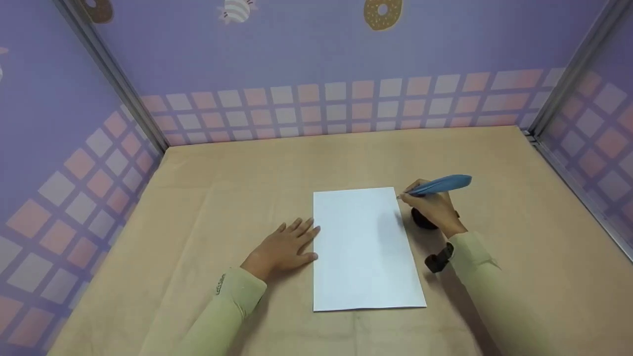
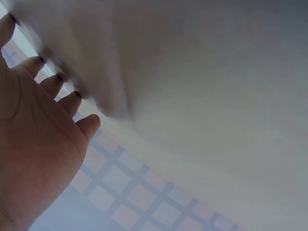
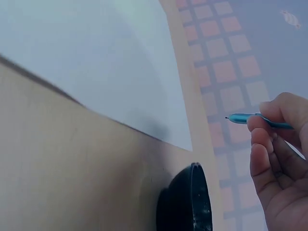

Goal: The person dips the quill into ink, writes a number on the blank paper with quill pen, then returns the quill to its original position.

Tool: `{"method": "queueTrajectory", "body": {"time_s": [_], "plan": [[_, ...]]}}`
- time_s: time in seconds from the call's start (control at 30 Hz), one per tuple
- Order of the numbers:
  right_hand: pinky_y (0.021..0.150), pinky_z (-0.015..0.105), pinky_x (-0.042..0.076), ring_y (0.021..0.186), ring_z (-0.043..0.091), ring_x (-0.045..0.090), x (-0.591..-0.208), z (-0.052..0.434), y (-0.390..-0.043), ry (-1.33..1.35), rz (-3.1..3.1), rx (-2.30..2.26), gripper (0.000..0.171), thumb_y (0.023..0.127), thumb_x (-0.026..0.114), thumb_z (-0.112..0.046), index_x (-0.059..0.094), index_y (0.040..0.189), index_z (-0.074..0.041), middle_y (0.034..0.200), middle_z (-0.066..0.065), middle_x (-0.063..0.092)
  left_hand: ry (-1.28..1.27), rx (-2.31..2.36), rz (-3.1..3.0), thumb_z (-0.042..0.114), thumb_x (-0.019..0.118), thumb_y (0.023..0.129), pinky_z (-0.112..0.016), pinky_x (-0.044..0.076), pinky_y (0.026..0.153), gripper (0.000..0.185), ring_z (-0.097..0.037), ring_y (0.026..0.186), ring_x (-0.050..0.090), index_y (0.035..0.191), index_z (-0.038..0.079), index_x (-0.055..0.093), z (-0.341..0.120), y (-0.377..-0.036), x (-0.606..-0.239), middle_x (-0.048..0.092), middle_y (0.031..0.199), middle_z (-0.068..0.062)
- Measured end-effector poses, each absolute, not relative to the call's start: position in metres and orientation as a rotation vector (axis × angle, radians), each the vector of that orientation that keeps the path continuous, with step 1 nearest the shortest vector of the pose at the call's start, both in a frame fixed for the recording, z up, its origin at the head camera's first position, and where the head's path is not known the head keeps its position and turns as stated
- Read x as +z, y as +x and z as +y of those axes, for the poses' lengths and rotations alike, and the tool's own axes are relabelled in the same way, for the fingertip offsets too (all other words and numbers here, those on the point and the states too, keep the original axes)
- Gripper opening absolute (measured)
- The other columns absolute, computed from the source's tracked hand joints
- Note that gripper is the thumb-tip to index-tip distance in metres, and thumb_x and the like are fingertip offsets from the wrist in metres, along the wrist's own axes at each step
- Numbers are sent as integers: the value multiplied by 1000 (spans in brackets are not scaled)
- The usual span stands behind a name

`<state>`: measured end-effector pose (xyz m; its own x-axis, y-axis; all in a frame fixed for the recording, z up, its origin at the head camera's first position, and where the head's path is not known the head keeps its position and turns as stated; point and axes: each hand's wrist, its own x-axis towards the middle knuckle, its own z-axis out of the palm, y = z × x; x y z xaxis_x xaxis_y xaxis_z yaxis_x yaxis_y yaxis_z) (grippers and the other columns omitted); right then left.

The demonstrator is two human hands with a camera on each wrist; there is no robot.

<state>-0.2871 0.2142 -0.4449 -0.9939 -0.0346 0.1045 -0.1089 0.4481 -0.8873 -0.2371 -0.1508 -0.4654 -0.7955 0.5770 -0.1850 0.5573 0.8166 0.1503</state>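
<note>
Purple walls [image 1: 277, 49] close off three sides, printed with a band of pink and white squares and, higher up, doughnuts [image 1: 382, 13] and a striped sweet [image 1: 236, 10]; metal posts [image 1: 111, 74] stand in the corners; tan cloth covers the table [image 1: 222, 178]. Writing: a small line of print runs along the left sleeve cuff [image 1: 220, 283], too small to read; the sheet of paper [image 1: 363, 247] is blank white, no marks visible. Paper lies flat near the middle of the table, long side running away from the person. Left hand [image 1: 286, 247]: fingers straight and spread, palm down on the cloth, fingertips touching or just at the paper's left edge; holds nothing; left wrist view shows the same flat open hand [image 2: 33, 144] with fingertips against the surface. Right hand [image 1: 435, 210]: fingers curled, pinching a blue feather pen [image 1: 437, 186] between thumb and fingers; pen tip sits at the paper's far right corner, feather end pointing right and away; right wrist view shows the pen's blue tip [image 3: 245, 118] held above the table, clear of the paper. Small black pot [image 1: 421, 220] stands on the cloth just beside the paper's right edge, under the right hand; seen side-on from the right wrist [image 3: 187, 202]; contents cannot be made out. Dark band [image 1: 439, 259] on the right wrist; pale sleeves on both arms.
</note>
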Motion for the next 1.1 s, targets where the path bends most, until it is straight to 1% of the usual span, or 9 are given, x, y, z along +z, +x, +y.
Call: {"method": "queueTrajectory", "body": {"time_s": [0.2, 0.4, 0.53, 0.67, 0.8, 0.9, 1.1], "plan": [[77, 28, 53, 84, 14, 64, -447, 203, -291, 175, -2546, 1675, 25, 89, 69, -28, 70, 97, -4, 95, 7, 72, 871, 134, 2769, 58, 38, 97, -53, 17, 119, 71, -29, 149, 15, 155, 20, 21, -152, -238, -466, 15, 162, -4], [77, 30, 52, 87, 25, 66, -450, 193, -293, 200, -2477, 1768, 27, 89, 69, -23, 69, 100, 1, 97, 14, 72, 858, 154, 2748, 58, 38, 97, -53, 15, 119, 71, -29, 150, 13, 155, 21, 20, -152, -239, -466, 13, 162, -3], [76, 29, 52, 85, 28, 65, -452, 187, -296, 143, -2484, 1754, 23, 88, 70, -23, 69, 97, -1, 91, 10, 72, 855, 145, 2743, 57, 38, 97, -53, 16, 119, 70, -30, 150, 13, 155, 21, 20, -151, -239, -466, 13, 162, -4], [74, 30, 50, 78, 23, 63, -454, 182, -299, 76, -2493, 1711, 19, 86, 71, -21, 69, 92, -4, 84, 7, 71, 851, 146, 2743, 57, 38, 98, -53, 15, 119, 70, -29, 150, 13, 155, 22, 20, -151, -239, -466, 13, 162, -3], [74, 29, 50, 77, 15, 62, -455, 177, -300, 44, -2522, 1656, 17, 87, 70, -22, 69, 93, -6, 83, 3, 69, 840, 148, 2748, 58, 38, 97, -53, 14, 120, 70, -28, 150, 13, 155, 23, 19, -151, -239, -465, 12, 163, -2], [74, 26, 51, 79, 12, 63, -456, 173, -300, 20, -2535, 1636, 16, 88, 69, -22, 68, 93, -7, 85, 1, 70, 842, 146, 2753, 59, 38, 97, -53, 14, 120, 71, -28, 150, 13, 155, 23, 19, -152, -238, -466, 12, 163, -2], [70, 25, 48, 76, 12, 59, -458, 167, -303, -38, -2509, 1686, 15, 85, 71, -22, 68, 89, -8, 81, 0, 69, 845, 148, 2750, 59, 38, 97, -53, 14, 120, 71, -27, 150, 13, 155, 24, 19, -151, -239, -466, 12, 163, -2]]}}
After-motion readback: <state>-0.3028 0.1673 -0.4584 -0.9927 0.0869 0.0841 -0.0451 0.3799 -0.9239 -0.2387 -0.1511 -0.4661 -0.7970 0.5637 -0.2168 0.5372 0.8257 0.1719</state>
